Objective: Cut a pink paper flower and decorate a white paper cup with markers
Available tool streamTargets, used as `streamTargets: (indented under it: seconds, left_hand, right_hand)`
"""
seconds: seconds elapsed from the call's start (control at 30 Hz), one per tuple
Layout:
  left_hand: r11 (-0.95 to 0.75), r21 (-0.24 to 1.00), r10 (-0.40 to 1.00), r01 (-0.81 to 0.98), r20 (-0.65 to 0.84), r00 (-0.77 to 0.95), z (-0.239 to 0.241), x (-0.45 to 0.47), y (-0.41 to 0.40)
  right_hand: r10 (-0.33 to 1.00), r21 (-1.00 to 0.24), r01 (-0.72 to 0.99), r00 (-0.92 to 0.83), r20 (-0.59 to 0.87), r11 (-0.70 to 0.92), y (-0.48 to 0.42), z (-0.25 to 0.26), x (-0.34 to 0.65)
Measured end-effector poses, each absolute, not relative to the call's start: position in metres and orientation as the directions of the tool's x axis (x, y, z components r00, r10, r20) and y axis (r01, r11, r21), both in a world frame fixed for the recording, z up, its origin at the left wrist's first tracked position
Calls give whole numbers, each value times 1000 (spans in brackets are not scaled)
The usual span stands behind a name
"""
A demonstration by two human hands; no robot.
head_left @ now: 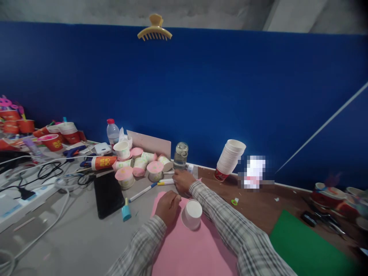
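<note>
Pink paper (195,257) is lying beneath an upturned paper cup (193,214). Left hand (167,207) is resting beside it, right hand (184,181) is lying by felt-tip markers (143,191); either's grip I can't tell.

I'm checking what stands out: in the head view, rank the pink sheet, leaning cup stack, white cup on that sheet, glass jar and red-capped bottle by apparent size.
1. Pink sheet
2. Leaning cup stack
3. White cup
4. Glass jar and red-capped bottle: too alike to rank
</note>
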State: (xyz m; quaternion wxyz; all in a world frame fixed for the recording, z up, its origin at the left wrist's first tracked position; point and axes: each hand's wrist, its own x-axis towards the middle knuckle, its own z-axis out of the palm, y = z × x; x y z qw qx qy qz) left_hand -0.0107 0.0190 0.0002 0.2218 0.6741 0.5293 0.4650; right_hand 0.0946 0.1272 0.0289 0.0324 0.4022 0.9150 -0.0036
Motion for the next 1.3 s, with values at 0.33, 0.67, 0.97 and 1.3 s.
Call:
streamTargets:
  seconds: [0.33,0.67,0.97,1.3]
  left_hand:
    - [-340,774,922,534,387,25,0,-11,20]
    - [-363,744,907,561,420,30,-2,-12,22]
    - [-356,740,907,571,421,19,1,-11,19]
    - [-318,771,925,551,380,3,2,-9,19]
  right_hand:
    - [741,-30,746,-665,-94,666,137,30,83]
    - [693,12,695,-714,-99,719,131,31,82]
    - [702,-67,703,-711,-31,708,120,45,89]
    - [974,-10,977,-212,-83,212,147,90,211]
